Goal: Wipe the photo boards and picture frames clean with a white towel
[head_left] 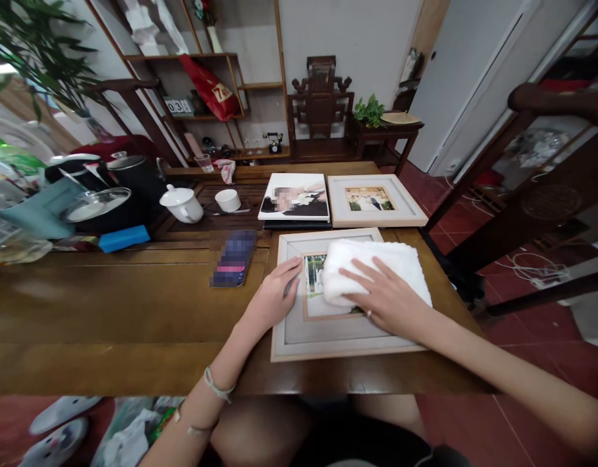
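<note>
A pale wooden picture frame [299, 337] lies flat on the wooden table [124, 305] in front of me. My left hand [274, 295] rests flat on the frame's left border, fingers stretched out. My right hand [381, 292] presses palm-down on a folded white towel [391, 259] that covers the upper right of the frame and part of its photo [314, 275]. A ring shows on one right finger.
Behind the frame lie a frameless photo print [295, 196] and a second framed photo [374, 201]. A phone [233, 258] lies left of the frame. A white teapot [182, 204], a cup [227, 200], a blue sponge [124, 238] and pots stand at the back left.
</note>
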Action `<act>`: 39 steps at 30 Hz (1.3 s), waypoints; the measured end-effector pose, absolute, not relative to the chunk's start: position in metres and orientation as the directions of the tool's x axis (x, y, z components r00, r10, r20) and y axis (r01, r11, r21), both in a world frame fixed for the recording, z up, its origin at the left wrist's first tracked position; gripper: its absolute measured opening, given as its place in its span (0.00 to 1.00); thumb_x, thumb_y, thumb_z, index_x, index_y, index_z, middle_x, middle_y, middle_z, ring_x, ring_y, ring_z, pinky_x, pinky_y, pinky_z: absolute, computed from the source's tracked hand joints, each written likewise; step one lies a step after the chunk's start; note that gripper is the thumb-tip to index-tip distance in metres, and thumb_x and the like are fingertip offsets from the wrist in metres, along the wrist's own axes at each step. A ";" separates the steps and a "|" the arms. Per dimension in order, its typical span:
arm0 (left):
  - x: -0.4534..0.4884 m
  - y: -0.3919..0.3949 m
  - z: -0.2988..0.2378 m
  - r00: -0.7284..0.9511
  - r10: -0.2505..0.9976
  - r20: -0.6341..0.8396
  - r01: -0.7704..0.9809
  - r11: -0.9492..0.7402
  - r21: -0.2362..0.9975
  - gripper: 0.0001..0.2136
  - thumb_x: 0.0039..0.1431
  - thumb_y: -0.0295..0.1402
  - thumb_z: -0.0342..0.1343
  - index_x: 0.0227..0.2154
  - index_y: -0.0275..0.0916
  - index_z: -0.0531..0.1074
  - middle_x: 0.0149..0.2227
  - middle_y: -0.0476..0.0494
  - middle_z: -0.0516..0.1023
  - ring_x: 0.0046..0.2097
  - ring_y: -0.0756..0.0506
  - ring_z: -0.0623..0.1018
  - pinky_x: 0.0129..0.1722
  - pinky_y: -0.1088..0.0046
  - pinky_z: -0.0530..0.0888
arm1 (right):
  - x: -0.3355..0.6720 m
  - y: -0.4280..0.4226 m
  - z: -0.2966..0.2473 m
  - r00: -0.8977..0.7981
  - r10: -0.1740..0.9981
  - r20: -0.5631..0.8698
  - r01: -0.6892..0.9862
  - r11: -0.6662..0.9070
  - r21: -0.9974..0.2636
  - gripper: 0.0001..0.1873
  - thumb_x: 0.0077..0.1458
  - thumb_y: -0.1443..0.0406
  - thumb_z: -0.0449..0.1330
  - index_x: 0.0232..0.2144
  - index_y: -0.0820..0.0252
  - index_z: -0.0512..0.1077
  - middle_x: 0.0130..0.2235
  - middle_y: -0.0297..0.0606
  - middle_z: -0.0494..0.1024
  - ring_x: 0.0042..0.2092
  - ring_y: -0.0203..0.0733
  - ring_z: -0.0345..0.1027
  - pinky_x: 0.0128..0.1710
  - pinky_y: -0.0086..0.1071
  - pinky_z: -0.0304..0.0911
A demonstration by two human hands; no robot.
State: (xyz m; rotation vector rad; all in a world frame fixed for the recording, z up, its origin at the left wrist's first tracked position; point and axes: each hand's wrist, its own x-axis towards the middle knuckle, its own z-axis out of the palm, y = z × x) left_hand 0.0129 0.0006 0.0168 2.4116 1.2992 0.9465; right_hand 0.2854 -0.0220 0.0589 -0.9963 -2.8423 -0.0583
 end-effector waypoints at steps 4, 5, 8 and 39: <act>0.014 0.001 0.015 0.384 0.813 0.437 0.659 -0.573 0.488 0.17 0.65 0.28 0.46 0.52 0.31 0.73 0.56 0.32 0.73 0.59 0.39 0.72 0.60 0.55 0.69 | 0.283 -0.019 0.062 -0.788 0.596 0.154 0.605 0.796 0.014 0.14 0.58 0.70 0.58 0.45 0.56 0.76 0.62 0.44 0.65 0.64 0.62 0.53 0.58 0.60 0.56; 0.014 0.001 0.015 0.383 0.815 0.435 0.662 -0.570 0.486 0.17 0.65 0.28 0.46 0.52 0.32 0.73 0.56 0.32 0.73 0.59 0.39 0.72 0.60 0.55 0.69 | 0.282 -0.026 0.064 -0.810 0.571 0.130 0.576 0.817 -0.001 0.13 0.58 0.69 0.58 0.44 0.55 0.77 0.62 0.43 0.66 0.63 0.62 0.55 0.57 0.58 0.59; 0.014 0.001 0.016 0.382 0.819 0.428 0.668 -0.565 0.484 0.16 0.64 0.28 0.47 0.52 0.33 0.73 0.56 0.33 0.73 0.59 0.39 0.72 0.60 0.55 0.69 | 0.276 -0.057 0.069 -0.857 0.502 0.114 0.498 0.865 -0.066 0.11 0.57 0.69 0.59 0.40 0.53 0.78 0.63 0.39 0.65 0.62 0.61 0.57 0.55 0.54 0.63; 0.013 0.001 0.016 0.406 0.819 0.406 0.658 -0.570 0.492 0.17 0.65 0.29 0.45 0.53 0.32 0.71 0.58 0.33 0.71 0.61 0.39 0.70 0.61 0.55 0.68 | 0.274 -0.016 0.052 -0.770 0.598 0.222 0.629 0.770 0.106 0.14 0.55 0.75 0.59 0.40 0.56 0.78 0.61 0.46 0.66 0.62 0.62 0.58 0.56 0.57 0.58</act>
